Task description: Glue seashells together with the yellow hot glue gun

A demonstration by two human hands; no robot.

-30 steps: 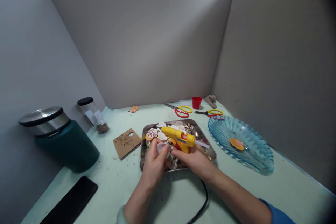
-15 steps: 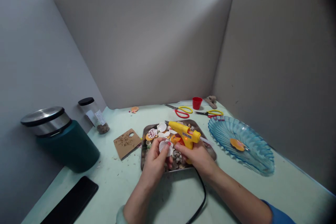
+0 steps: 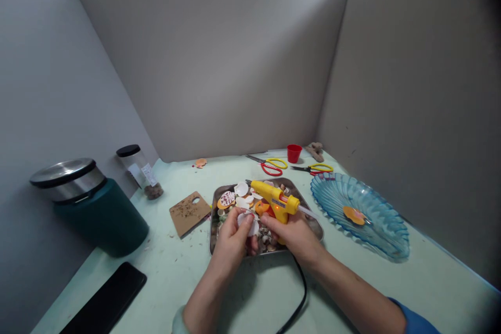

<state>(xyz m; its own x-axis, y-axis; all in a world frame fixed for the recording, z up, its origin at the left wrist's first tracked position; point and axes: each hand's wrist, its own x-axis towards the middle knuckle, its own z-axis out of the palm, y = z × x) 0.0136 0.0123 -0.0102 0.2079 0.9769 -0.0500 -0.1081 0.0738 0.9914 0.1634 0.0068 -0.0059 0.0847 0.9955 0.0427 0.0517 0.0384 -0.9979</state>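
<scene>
My left hand pinches a white seashell between thumb and fingers, above a metal tray. The tray is full of shells, with a white one and a red-speckled one near its far left. In my right hand is a yellow hot glue gun, its nozzle pointing to the far left and a glue stick jutting from its back. An orange light glows on its side. The right thumb and fingertips are close to the held shell; whether they touch it I cannot tell.
Right of the tray lies a blue glass dish with an orange shell in it. Behind are scissors, a second pair and a red cup. Leftward: brown card, jar, green bottle, black phone. A black cord trails nearer.
The left thumb and shell have shifted very slightly; the red spot seen at the thumb tip on the shell no longer shows. The glue gun stays almost in place.
</scene>
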